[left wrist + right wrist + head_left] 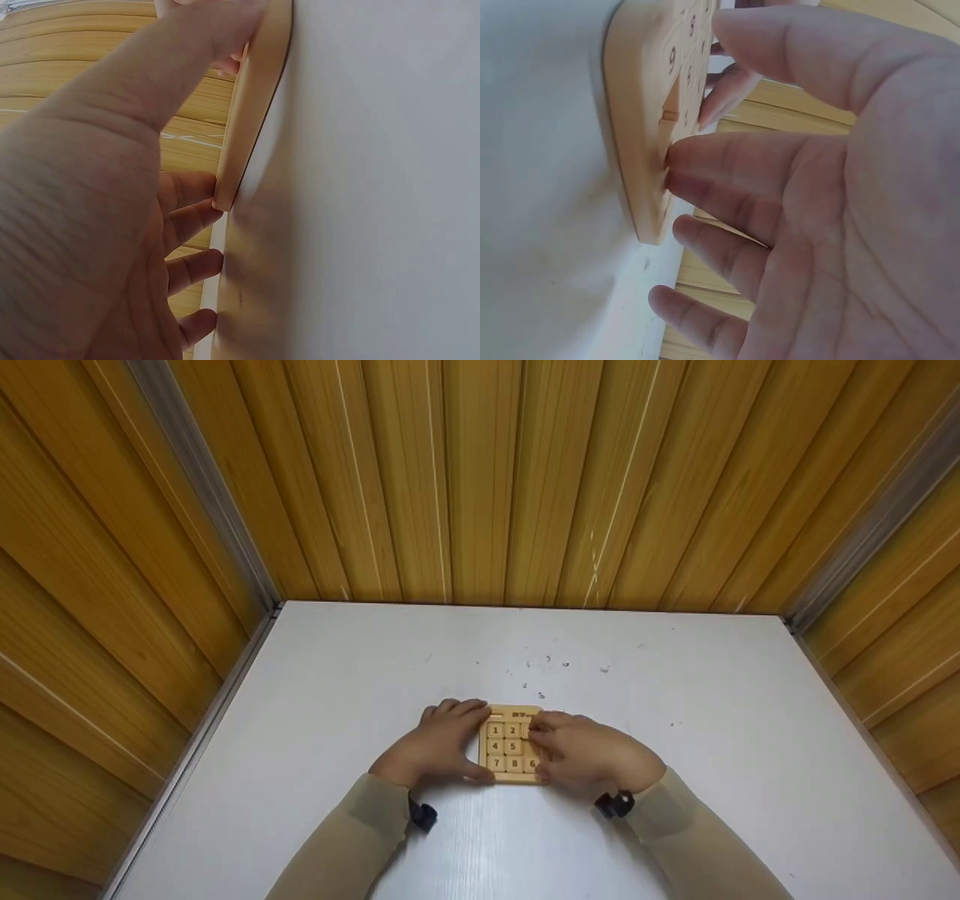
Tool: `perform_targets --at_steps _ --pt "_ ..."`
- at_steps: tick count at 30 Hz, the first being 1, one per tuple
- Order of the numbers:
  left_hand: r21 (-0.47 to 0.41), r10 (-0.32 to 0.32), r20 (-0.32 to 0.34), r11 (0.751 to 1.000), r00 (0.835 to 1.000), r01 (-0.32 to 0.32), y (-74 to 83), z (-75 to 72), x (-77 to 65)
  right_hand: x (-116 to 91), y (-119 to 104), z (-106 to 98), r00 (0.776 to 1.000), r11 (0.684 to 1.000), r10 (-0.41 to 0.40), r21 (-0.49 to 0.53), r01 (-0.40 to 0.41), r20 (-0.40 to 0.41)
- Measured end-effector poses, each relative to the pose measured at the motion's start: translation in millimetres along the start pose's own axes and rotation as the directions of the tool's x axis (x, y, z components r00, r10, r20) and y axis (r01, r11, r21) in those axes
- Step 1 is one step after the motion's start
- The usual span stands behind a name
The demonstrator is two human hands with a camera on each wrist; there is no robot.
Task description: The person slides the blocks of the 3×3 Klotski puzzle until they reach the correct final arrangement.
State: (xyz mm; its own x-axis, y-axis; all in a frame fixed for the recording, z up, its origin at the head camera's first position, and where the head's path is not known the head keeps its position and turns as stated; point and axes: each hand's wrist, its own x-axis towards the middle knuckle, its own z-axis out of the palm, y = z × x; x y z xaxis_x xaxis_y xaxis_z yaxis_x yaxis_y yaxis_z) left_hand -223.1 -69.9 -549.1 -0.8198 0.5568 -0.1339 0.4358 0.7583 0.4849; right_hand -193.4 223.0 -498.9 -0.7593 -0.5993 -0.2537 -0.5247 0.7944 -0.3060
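A wooden number slide puzzle (514, 776) lies flat on the white table, its numbered tiles in rows within a raised frame. My left hand (444, 741) holds its left side, the thumb at the near corner and the index finger at the far corner. From the right, my right hand (592, 746) reaches over the puzzle. In the right wrist view two of its fingertips touch the upper right tile, whose number they hide. The right thumb is by the 6 tile (673, 58). A gap without a tile shows between that tile and the touched one.
The white table (337, 660) has small dark marks and scuffs beyond the puzzle. Wood-patterned panels (480, 480) wall in the back and both sides, with metal posts (202, 480) at the corners. Black straps (615, 804) sit on both wrists.
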Motion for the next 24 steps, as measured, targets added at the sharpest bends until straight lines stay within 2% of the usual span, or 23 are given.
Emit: perform_targets --at_steps 6,14,19,24 --pt "0.018 -0.005 -0.004 1.000 1.000 0.005 3.0 -0.7 0.3 -9.2 -2.6 -3.4 0.997 0.997 -0.067 -0.038 0.065 -0.041" --pt "0.005 0.007 0.000 1.000 1.000 -0.007 6.5 4.1 1.2 -41.3 -9.9 13.0 0.993 0.991 -0.120 -0.061 0.120 0.010" --pt "0.019 0.010 -0.018 1.000 1.000 -0.009 4.4 1.3 -0.1 -49.3 -16.6 21.1 0.994 0.991 -0.106 -0.088 0.105 -0.015" --pt "0.021 -0.010 -0.022 1.000 1.000 0.010 2.4 -0.1 -1.9 -47.5 -20.2 27.9 0.996 0.996 -0.078 -0.054 0.076 -0.037"
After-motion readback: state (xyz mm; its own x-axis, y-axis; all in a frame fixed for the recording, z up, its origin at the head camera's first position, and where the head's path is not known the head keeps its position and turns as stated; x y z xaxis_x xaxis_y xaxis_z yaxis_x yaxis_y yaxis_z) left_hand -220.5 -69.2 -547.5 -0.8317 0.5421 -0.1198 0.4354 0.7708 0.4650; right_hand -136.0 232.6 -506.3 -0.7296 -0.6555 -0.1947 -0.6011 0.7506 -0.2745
